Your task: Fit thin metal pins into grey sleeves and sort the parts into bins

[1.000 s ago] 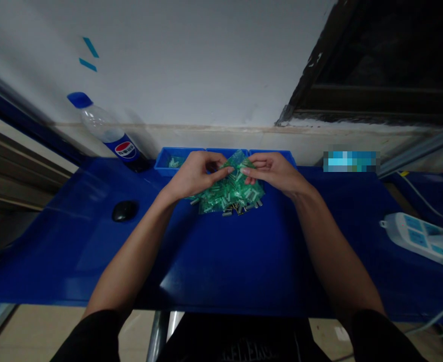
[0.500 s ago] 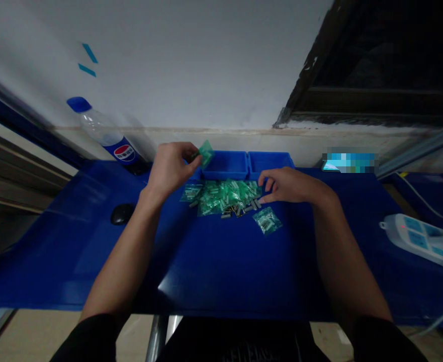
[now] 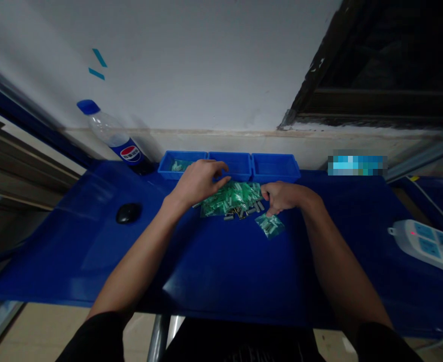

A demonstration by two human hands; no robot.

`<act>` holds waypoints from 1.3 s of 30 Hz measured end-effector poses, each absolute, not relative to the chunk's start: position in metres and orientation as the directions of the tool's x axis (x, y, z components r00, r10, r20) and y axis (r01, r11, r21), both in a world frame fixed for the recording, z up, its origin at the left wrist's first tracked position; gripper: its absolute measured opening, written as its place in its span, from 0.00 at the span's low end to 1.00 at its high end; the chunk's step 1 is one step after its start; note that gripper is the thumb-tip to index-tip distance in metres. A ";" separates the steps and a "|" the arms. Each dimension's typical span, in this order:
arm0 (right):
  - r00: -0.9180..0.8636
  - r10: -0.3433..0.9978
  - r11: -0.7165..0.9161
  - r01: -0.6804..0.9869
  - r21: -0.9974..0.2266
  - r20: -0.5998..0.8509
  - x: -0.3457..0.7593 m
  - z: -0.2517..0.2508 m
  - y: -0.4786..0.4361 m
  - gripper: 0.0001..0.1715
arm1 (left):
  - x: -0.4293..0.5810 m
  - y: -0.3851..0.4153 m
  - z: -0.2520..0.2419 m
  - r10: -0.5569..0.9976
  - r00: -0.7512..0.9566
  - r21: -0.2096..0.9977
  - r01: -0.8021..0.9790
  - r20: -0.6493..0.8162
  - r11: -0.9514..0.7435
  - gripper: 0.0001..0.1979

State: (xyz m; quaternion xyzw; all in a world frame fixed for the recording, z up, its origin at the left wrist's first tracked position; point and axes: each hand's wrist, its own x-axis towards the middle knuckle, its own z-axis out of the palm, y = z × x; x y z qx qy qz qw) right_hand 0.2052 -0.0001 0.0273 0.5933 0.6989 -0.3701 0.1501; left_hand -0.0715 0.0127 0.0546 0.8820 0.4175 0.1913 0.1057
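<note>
My left hand [image 3: 204, 182] hovers over the left part of a pile of green-tinted clear plastic bags [image 3: 240, 193], fingers apart and nothing visible in them. Several short grey cylindrical pieces and darker thin pieces lie loose along the pile's front edge. My right hand [image 3: 283, 196] is at the pile's right side, fingers bent with a gap between thumb and forefinger. Its thumb is at the top edge of a small bag of grey pieces [image 3: 270, 226] lying apart on the table. Behind my left hand, the left blue bin [image 3: 164, 166] holds a bag with pale contents.
Beside the left bin stand a middle blue bin [image 3: 247, 168] and a right blue bin [image 3: 276, 171]. A cola bottle [image 3: 121, 143] and black mouse [image 3: 128, 213] are on the left. To the right are a pixelated screen [image 3: 357, 165] and a white power strip [image 3: 428, 244].
The bag that was in my left hand is out of it, and that hand has come right and down to the pile. My right hand has lowered to the small separate bag. The view has shifted slightly.
</note>
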 end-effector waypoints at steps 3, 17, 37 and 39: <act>-0.423 0.741 0.039 0.803 -0.595 -0.522 0.222 0.033 -0.001 0.20 | -0.072 0.014 0.053 0.762 0.593 0.393 0.656 0.261 -0.645 0.11; -0.351 0.931 0.174 0.187 -0.967 0.100 0.188 0.059 -0.005 0.22 | -0.065 0.004 0.067 0.773 0.605 0.789 0.373 0.191 -0.487 0.13; -0.259 0.966 0.184 0.594 -0.783 0.030 0.201 0.034 0.007 0.15 | -0.100 0.023 0.064 0.888 0.245 0.510 0.746 0.389 -0.429 0.04; -0.222 0.975 0.164 0.751 -0.640 -0.010 0.210 0.030 0.009 0.12 | -0.109 0.030 0.057 0.874 0.159 0.447 0.809 0.458 -0.381 0.04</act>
